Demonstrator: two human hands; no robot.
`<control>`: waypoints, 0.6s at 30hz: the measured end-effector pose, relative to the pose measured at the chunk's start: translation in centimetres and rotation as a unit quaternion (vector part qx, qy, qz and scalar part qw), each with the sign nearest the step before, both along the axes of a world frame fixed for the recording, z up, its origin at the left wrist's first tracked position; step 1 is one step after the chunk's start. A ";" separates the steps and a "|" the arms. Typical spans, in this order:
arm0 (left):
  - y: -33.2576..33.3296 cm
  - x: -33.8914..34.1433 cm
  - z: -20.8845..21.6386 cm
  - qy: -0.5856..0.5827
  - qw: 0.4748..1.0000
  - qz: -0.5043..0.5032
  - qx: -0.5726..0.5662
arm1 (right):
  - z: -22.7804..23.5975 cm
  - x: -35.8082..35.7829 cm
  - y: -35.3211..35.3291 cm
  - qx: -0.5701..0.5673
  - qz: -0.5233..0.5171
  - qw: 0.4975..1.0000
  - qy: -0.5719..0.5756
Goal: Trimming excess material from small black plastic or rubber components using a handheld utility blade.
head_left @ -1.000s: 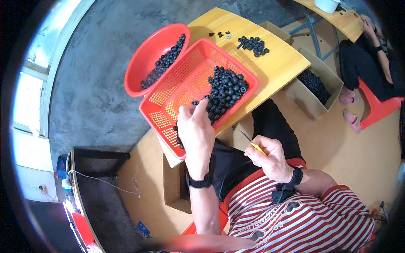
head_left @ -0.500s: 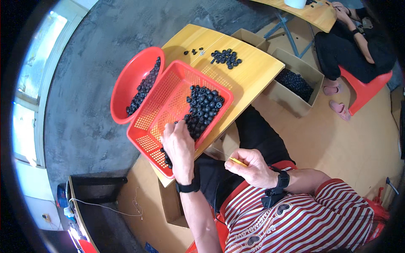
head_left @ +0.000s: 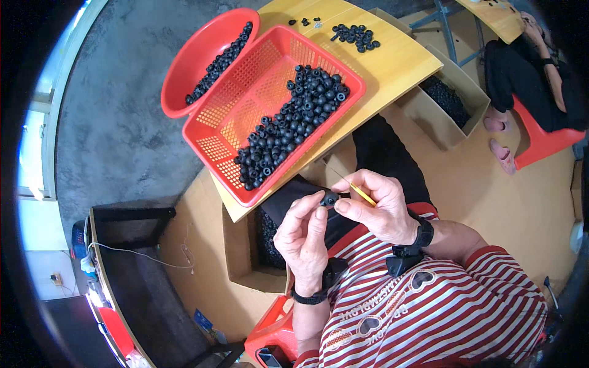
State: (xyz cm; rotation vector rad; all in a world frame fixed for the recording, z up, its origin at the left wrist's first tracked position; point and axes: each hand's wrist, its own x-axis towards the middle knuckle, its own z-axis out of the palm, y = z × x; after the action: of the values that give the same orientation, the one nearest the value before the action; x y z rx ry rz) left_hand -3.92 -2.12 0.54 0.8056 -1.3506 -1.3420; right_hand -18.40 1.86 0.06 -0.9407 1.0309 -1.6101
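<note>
Between the thumb and fingertips of my left hand is a small black round part with a hole in its face. My right hand grips a thin pointed tool with a yellow handle, and its fingertips are right beside the black part. Both hands are held over my lap, just off the table's near edge. Beyond them, a red plastic basket with mesh walls holds a heap of similar black parts, piled toward its near right side.
A red bowl with smaller black parts leans beside the basket. Loose black parts lie on the yellow wooden table. Cardboard boxes with black parts stand at right and below the table. Another person sits at far right.
My left hand has come out of the basket with a black part and moved next to my right hand. The right hand still holds the yellow-handled tool. The view has shifted.
</note>
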 end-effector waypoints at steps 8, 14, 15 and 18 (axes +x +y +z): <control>0.9 1.2 0.4 -0.115 0.991 -0.002 -0.074 | -0.1 -0.1 0.1 -0.065 -0.018 0.984 0.167; 1.7 1.2 -0.4 -0.025 0.999 0.022 -0.032 | -0.2 -0.3 0.2 -0.076 0.026 0.981 0.174; 1.9 1.0 -0.4 -0.027 0.999 0.022 -0.034 | -0.7 0.2 0.3 -0.045 0.009 0.994 0.099; 2.1 0.9 -0.5 -0.072 0.994 0.037 -0.074 | -0.9 0.2 0.1 -0.065 0.010 0.990 0.125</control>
State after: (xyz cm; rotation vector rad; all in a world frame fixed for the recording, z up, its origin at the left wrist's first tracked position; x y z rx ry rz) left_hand -3.03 -0.04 0.01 0.8562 -1.4997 -1.1305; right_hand -18.23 1.94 -0.86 -1.2617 1.0910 -1.5863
